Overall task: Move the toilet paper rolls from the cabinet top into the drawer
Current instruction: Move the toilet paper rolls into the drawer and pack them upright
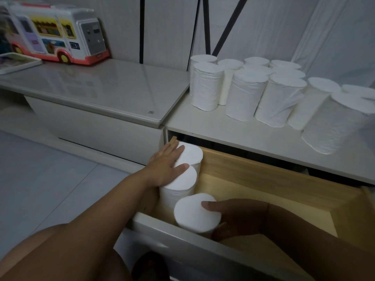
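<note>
The wooden drawer (263, 175) stands pulled open below the cabinet top (233, 130). Three white toilet paper rolls stand upright along its left side. My left hand (166, 165) lies flat, fingers straight, across the tops of the back roll (192, 154) and the middle roll (185, 179). My right hand (233, 218) grips the front roll (195, 214) from its right side, thumb on the top. Several more white rolls (247, 94) stand upright in rows on the cabinet top, reaching to the right edge.
A lower glass-topped unit (97, 86) adjoins on the left, carrying a colourful toy bus (58, 35) and a flat tray (18, 61). Dark stand legs (207, 27) lean against the wall behind the rolls. My bare knee (60, 254) is at bottom left, over pale floor tiles.
</note>
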